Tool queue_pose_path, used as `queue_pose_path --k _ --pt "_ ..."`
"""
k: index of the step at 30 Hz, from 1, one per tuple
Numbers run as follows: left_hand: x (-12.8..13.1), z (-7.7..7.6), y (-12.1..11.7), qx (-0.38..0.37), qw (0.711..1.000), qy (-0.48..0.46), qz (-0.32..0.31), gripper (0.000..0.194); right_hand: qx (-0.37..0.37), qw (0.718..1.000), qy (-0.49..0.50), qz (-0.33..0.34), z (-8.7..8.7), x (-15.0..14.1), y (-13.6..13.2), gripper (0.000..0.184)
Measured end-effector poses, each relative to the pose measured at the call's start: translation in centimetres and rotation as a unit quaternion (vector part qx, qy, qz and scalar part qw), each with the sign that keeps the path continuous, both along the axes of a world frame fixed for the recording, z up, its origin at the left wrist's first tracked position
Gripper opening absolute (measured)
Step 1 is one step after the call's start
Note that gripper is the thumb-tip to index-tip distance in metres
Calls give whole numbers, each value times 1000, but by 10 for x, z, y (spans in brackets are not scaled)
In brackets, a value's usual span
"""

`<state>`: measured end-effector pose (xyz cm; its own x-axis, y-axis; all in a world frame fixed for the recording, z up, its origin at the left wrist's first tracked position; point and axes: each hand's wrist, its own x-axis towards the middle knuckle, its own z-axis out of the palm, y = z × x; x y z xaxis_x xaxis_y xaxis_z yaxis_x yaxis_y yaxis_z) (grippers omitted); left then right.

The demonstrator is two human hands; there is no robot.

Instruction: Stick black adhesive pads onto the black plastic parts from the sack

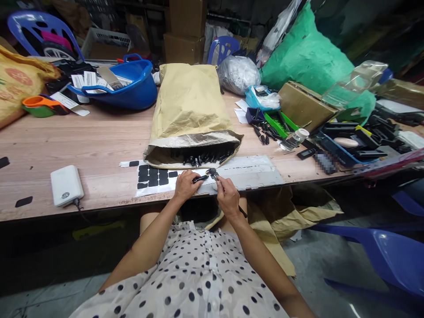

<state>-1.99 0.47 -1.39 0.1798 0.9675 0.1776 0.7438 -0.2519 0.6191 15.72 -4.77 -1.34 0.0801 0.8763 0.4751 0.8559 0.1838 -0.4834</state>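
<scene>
My left hand [185, 184] is closed on a small black handled tool [200, 178] at the table's front edge. My right hand [226, 193] is pinched on the tool's grey metal end [212, 172]. Both hands meet over a white backing sheet [145, 189] that carries several black square pads [153, 176]. Just beyond them a brown paper sack [190, 106] lies on its side, its mouth facing me and holding several black parts [203, 158]. A second pale sheet [251, 173] lies to the right of my hands.
A white power bank [66, 184] with a cable lies at front left. A blue basin [127, 84] with labels sits at back left, an orange scoop [41, 105] beside it. Trays of black parts [344, 145], a green tray [280, 123] and a small jar [294, 139] crowd the right. Blue chairs stand around.
</scene>
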Motion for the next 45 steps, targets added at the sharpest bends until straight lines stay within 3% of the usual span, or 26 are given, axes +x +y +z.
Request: queue_pose_path --k 8,13,17,25,29,34,45 --pt "2 3 0 -9 1000 -6 0 10 -11 1000 -22 -14 4 -1 -2 32" --pt "3 3 0 -13 1000 3 1 10 22 999 -21 31 9 -8 -5 34" --pt "4 3 -1 -18 1000 5 -1 11 4 998 -36 42 5 -12 -7 33" --pt "3 5 -1 -19 1000 -5 -10 14 8 997 -68 -21 2 20 27 30" --pt "0 5 -2 -22 1000 -6 -14 27 -4 991 -120 -52 -6 34 43 24" --pt "-3 4 -2 -20 1000 0 -10 34 5 985 -153 -80 -15 29 42 23" --pt "-7 5 -2 -17 1000 -12 -10 40 4 982 -168 -91 -14 24 41 23"
